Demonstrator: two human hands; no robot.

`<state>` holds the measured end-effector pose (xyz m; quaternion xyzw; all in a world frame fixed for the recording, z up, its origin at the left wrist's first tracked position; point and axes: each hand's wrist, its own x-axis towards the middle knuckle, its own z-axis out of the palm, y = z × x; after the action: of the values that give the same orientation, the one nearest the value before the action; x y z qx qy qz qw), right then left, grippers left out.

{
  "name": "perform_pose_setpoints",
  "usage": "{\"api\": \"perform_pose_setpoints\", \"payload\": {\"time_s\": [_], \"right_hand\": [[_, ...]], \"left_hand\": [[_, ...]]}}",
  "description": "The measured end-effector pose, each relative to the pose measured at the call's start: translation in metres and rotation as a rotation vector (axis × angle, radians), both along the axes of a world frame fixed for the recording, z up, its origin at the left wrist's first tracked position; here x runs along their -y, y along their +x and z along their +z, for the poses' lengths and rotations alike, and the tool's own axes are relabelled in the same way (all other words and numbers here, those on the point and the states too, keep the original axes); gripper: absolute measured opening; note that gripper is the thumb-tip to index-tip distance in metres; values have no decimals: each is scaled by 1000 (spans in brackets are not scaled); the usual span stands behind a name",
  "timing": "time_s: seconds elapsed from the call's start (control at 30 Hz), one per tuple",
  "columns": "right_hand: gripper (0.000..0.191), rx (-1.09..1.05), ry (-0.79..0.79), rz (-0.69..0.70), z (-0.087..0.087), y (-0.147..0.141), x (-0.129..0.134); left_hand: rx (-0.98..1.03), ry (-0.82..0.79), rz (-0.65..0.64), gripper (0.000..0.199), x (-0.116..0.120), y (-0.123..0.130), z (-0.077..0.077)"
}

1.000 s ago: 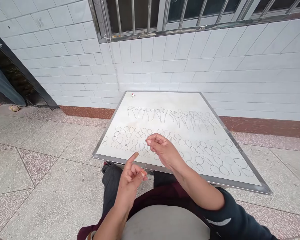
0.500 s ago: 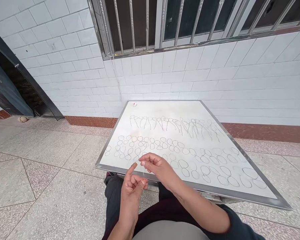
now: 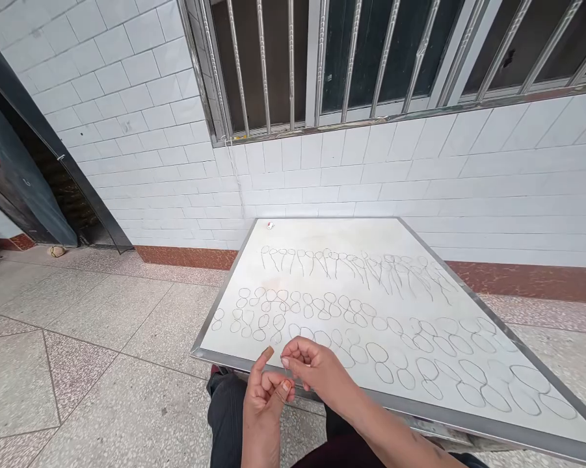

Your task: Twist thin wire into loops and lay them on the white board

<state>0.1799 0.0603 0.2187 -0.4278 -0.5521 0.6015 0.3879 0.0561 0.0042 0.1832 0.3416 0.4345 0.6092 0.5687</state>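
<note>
- Between your two hands is the thin strand [image 3: 286, 372], a short stretch of it just above your left thumb; it is too fine to trace fully.
- Your left hand [image 3: 267, 396] pinches the strand between thumb and finger, another finger raised with a brownish covering at its tip.
- Your right hand [image 3: 315, 372] appears to pinch the strand's upper part, thumb against fingertip.
- Your right hand has come down close to your left over the last second, so the span between them is shorter and both seem to work one small spot.
- Just beyond your hands lies the worktop [image 3: 332, 233]; its metal edge [image 3: 380, 398] passes under your right forearm.
- Ahead of your right hand, paired loops [image 3: 339, 309] crowd the near part, close enough to be brushed.
- Farther off, tailed loops [image 3: 351, 262] form a row; beyond stands a tiled wall [image 3: 468, 214].
</note>
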Motion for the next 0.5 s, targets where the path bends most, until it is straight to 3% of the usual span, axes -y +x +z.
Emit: {"api": "perform_pose_setpoints", "payload": {"time_s": [0.2, 0.27, 0.33, 0.4, 0.5], "right_hand": [[10, -1, -6, -64, -3, -10, -15], [11, -5, 14, -86, 0, -11, -28], [10, 22, 31, -121, 3, -13, -47], [9, 94, 42, -160, 5, -15, -71], [5, 210, 45, -183, 2, -21, -116]], "left_hand": [[14, -39, 46, 67, -9, -7, -7], [2, -61, 39, 67, -12, -10, -16], [-24, -80, -47, 64, -16, -15, -35], [-92, -108, -219, 56, -19, -20, -63], [-339, -218, -426, 46, -22, -31, -108]]}}
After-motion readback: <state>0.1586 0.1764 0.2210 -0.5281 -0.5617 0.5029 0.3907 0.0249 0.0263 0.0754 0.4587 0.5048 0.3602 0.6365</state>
